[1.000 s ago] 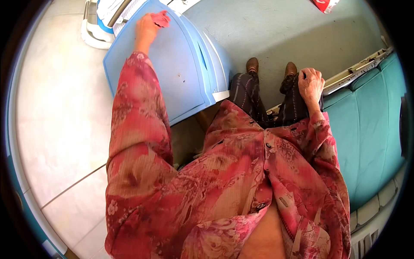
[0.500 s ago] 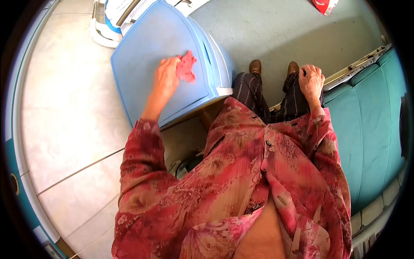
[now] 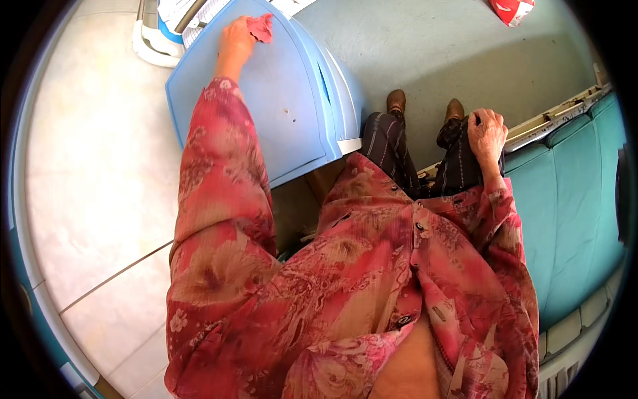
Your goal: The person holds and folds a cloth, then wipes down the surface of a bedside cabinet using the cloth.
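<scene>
My left hand (image 3: pixel 237 41) reaches out to the far end of a light blue plastic top (image 3: pixel 259 86), its fingers closed on a crumpled pink cloth (image 3: pixel 260 28). The cloth lies against the blue surface near its far edge. Two small specks show on the surface, nearer to me. My right hand (image 3: pixel 488 136) rests on my right knee, over the dark striped trousers (image 3: pixel 458 159). Its fingers curl down over the knee, and their tips are hidden.
On the right is a green padded seat (image 3: pixel 558 213) with a metal rail (image 3: pixel 551 123) along its edge. White and blue framed items (image 3: pixel 156 43) stand beyond the blue top. A red and white packet (image 3: pixel 512 10) lies on the grey floor (image 3: pixel 432 40). Pale tiles (image 3: pixel 100 166) cover the left.
My left hand has slid the pink cloth away from me and slightly left, to the top's far end. The specks now show. My right hand stays on the knee.
</scene>
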### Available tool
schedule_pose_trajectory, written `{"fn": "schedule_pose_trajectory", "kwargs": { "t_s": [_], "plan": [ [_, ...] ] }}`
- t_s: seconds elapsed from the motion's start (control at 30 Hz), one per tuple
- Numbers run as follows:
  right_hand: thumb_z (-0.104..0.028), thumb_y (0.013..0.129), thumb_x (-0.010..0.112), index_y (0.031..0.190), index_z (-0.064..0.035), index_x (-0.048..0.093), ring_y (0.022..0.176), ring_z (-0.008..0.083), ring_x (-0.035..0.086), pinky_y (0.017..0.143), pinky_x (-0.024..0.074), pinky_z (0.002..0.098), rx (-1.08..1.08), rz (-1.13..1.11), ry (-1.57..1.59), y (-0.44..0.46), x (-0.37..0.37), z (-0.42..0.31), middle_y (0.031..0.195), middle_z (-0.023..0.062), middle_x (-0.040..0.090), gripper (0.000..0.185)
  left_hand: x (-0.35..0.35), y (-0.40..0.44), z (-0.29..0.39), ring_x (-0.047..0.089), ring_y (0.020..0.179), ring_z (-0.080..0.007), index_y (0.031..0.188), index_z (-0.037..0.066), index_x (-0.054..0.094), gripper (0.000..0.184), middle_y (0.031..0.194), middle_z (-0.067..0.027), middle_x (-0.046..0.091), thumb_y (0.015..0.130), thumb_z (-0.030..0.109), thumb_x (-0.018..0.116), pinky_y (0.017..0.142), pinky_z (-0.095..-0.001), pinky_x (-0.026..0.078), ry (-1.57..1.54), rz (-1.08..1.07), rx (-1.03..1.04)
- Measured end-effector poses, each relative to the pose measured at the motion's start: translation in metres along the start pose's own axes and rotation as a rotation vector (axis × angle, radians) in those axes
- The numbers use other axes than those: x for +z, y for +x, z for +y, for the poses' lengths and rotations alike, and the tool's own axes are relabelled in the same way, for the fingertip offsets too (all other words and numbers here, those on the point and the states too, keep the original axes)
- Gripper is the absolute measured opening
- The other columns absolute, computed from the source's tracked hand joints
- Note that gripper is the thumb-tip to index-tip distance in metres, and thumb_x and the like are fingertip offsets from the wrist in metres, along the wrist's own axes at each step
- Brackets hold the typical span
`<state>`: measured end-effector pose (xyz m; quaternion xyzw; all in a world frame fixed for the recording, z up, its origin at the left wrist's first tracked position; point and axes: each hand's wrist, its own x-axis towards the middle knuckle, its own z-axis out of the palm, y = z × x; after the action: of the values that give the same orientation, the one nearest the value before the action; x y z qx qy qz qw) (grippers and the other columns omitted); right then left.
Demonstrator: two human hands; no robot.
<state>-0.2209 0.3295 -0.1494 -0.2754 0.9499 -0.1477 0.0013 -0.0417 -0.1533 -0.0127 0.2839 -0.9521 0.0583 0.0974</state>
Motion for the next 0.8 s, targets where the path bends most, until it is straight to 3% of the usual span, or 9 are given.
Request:
{"fn": "schedule_pose_trajectory", "kwargs": {
  "t_s": [0.1, 0.27, 0.4, 0.5, 0.8],
  "plan": [
    [-0.026, 0.085, 0.056, 0.089, -0.013, 0.068, 0.103, 0.0256, 0.055, 0.086, 0.0413, 0.0418, -0.006, -0.02, -0.001, -0.004, 0.002, 0.003, 0.099, 0.0025, 0.065, 0.018, -0.008, -0.011, 0.009, 0.06, 0.096, -0.0353, 0.103, 0.009, 0.061, 0.028, 0.103, -0.0161, 0.064, 0.076, 0.007, 0.066, 0.082, -0.0426, 0.049, 0.011, -0.046, -0.165],
    [-0.026, 0.086, 0.056, 0.088, -0.0128, 0.067, 0.102, 0.0261, 0.055, 0.086, 0.041, 0.0421, -0.025, 0.042, 0.028, -0.004, 0.003, 0.005, 0.099, 0.0022, 0.065, 0.018, 0.01, -0.066, 0.014, 0.06, 0.093, -0.0354, 0.098, 0.008, 0.061, 0.024, 0.098, -0.0142, 0.065, 0.074, 0.005, 0.065, 0.079, -0.0428, 0.049, -0.078, 0.066, 0.173],
    [-0.026, 0.085, 0.056, 0.089, -0.0133, 0.067, 0.104, 0.0261, 0.055, 0.088, 0.0407, 0.0423, -0.032, 0.017, 0.017, -0.005, 0.003, 0.006, 0.1, 0.0022, 0.065, 0.017, -0.027, -0.138, 0.058, 0.056, 0.085, -0.0367, 0.096, 0.007, 0.06, 0.027, 0.087, -0.015, 0.059, 0.07, -0.003, 0.062, 0.075, -0.0439, 0.046, -0.25, -0.008, 0.201],
    [-0.025, 0.085, 0.056, 0.09, -0.0136, 0.067, 0.105, 0.0263, 0.055, 0.089, 0.0405, 0.0421, -0.041, 0.04, 0.037, -0.005, 0.006, 0.01, 0.101, 0.0024, 0.065, 0.016, -0.036, -0.161, 0.07, 0.056, 0.086, -0.0369, 0.095, 0.006, 0.06, 0.026, 0.088, -0.0153, 0.059, 0.072, -0.004, 0.06, 0.074, -0.0439, 0.046, -0.26, -0.111, 0.158],
    [-0.025, 0.085, 0.057, 0.09, -0.0127, 0.067, 0.103, 0.0266, 0.055, 0.087, 0.0417, 0.0424, -0.019, 0.004, 0.021, -0.003, 0.0, 0.0, 0.1, 0.0034, 0.065, 0.017, -0.004, -0.077, 0.005, 0.058, 0.092, -0.0389, 0.096, 0.002, 0.06, 0.022, 0.098, -0.018, 0.063, 0.075, -0.003, 0.058, 0.078, -0.0444, 0.047, -0.11, -0.001, 0.034]
  ]
}}
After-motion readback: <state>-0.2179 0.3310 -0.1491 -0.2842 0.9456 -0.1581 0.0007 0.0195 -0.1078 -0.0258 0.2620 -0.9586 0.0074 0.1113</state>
